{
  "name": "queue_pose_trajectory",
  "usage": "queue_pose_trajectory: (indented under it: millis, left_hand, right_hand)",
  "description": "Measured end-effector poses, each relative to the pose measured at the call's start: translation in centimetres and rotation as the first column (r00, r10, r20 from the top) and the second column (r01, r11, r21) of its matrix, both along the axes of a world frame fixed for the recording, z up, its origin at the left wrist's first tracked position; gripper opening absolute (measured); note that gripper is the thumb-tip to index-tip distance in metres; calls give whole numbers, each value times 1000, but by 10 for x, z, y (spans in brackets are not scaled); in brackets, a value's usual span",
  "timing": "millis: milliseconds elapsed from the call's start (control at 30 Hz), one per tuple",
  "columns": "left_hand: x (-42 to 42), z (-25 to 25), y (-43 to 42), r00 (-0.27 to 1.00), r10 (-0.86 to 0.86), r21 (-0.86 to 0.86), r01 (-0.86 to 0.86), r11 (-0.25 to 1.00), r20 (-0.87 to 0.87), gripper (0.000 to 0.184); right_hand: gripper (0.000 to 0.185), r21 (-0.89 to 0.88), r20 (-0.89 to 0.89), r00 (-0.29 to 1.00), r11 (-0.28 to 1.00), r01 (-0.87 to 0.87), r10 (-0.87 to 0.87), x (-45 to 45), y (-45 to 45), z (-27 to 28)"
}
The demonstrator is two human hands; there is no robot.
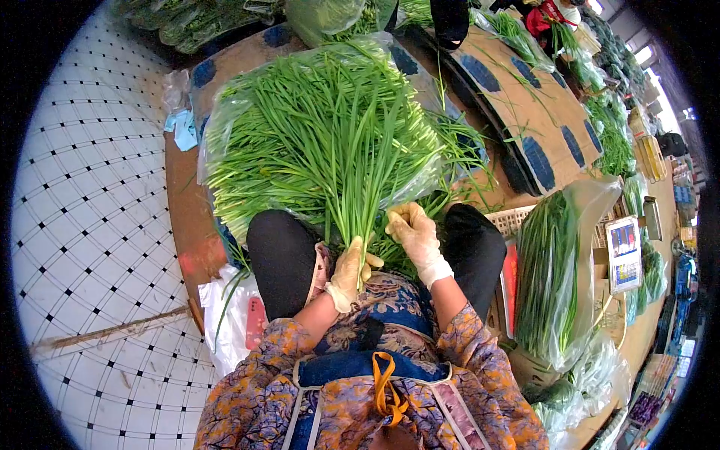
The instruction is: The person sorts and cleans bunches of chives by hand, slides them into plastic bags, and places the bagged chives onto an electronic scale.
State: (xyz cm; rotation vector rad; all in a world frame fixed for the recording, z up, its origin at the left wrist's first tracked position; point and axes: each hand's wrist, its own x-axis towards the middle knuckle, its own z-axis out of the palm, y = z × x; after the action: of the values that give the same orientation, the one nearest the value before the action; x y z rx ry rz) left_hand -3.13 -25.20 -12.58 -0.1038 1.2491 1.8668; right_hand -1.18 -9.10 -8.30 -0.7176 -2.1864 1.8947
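Note:
A wide pile of long green stalks [300,127] lies on clear plastic in front of my knees. My left hand [350,274], in a pale glove, is wrapped round the lower ends of a bunch of green stalks [360,180], whose leaves fan out over the pile. To the right of the bunch is my right hand [415,234], gloved too, with its fingers bent and pressed together near the edge of the pile. Whatever those fingers hold, if anything, is too small to make out. Loose greens lie between the two hands.
Bagged green stalks [551,270] stand on the right beside a scale display [623,253]. A white plastic bag [229,315] and a red phone-like object [256,321] lie at left. Cardboard with blue patches [517,97] is at upper right. Another person's dark-clothed limb [451,22] shows at the top.

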Motion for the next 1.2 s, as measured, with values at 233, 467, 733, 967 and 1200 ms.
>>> queue_pose_trajectory:
  millis: [233,467,733,967,1200]
  left_hand:
    - [9,15,-12,996,-89,-44,88,995,-26,69]
    - [17,17,-20,992,-69,-154,52,987,-109,68]
    - [15,9,-19,986,-152,-262,127,957,-75,72]
    - [9,25,-19,974,-222,-291,202,935,-37,68]
    - [12,25,-11,994,-54,-227,75,971,99,38]
  right_hand:
    - [27,240,-158,982,969,-65,105,-61,22,12]
    - [32,598,-276,933,802,-21,231,-125,48,10]
    - [44,808,168,950,515,-286,263,-163,54,21]
    - [52,835,403,891,314,-452,210,-176,69,-2]
    - [15,858,306,920,348,-378,246,-183,84,-21]
